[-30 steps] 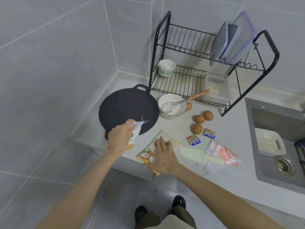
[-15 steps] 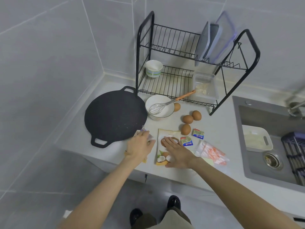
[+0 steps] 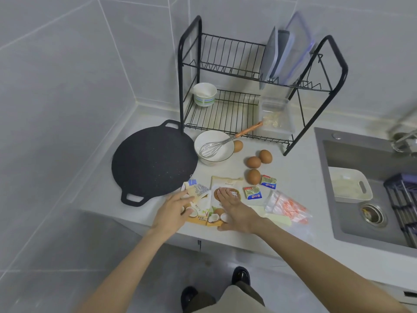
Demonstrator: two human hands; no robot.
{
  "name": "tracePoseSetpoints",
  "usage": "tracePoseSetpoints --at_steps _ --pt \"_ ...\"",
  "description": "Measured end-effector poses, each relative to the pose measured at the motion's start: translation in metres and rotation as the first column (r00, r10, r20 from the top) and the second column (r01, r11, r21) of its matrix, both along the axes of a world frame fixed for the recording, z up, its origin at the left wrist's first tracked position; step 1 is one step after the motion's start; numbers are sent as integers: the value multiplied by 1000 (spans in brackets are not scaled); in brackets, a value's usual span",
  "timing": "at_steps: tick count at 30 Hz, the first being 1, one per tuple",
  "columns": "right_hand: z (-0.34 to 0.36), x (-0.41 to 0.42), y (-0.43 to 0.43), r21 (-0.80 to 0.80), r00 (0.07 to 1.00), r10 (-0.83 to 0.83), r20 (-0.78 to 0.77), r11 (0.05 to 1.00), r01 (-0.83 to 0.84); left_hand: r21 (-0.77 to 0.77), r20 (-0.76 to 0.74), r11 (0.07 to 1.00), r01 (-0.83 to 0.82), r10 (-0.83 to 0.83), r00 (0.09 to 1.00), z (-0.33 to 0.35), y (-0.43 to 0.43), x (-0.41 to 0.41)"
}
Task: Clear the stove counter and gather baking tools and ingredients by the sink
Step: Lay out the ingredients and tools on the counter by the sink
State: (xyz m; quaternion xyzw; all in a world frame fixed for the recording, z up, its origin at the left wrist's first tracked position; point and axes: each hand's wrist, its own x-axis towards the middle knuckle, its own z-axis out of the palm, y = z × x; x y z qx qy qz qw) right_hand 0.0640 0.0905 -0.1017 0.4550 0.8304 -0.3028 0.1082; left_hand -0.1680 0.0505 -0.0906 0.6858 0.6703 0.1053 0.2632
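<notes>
Two coconut-print packets lie side by side at the counter's front edge. My left hand rests with straight fingers on the left packet, which is folded over and closed with a blue clip. My right hand lies flat on the right packet. Behind them are a black griddle pan, a white bowl holding a whisk, several brown eggs and two butter portions. A plastic bag with orange contents and a pale green scraper lie to the right of my right hand.
A black two-tier dish rack stands at the back with a small bowl, a clear container and lids. The grey sink at right holds a white tray and a dark basket.
My left hand carried the clipped packet down from over the pan, laid it beside the other packet and relaxed its grip. My right hand stayed flat on its packet.
</notes>
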Motion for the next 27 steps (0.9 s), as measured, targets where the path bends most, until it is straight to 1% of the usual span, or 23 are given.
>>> tracePoseSetpoints --at_steps 3,5,7,9,12,14,18,21,24,27 --pt "2 1 1 -1 1000 2 2 1000 -2 14 -42 1000 22 -21 999 5 1 0" --pt "11 3 2 -19 997 -49 -60 999 48 54 -57 998 34 -31 998 10 3 0" --pt "24 9 2 10 962 -177 -208 983 183 109 -38 994 22 -18 999 20 5 4" --pt "37 16 2 79 905 -273 -326 946 314 154 -16 988 23 -21 1000 30 10 11" --pt "51 33 3 143 838 -378 -393 875 462 183 5 980 74 -76 997 43 18 29" --pt "58 46 8 172 802 -419 -426 832 527 191 18 976 104 -109 994 49 26 45" --pt "65 72 25 196 747 -499 -440 758 622 179 45 973 144 -154 987 55 38 74" --pt "65 91 46 210 731 -528 -433 729 651 167 67 973 159 -172 983 55 53 97" --pt "62 107 75 213 745 -537 -397 736 643 131 92 977 168 -180 979 50 71 117" --pt "56 118 105 206 798 -498 -340 789 579 81 90 988 134 -141 986 42 87 138"
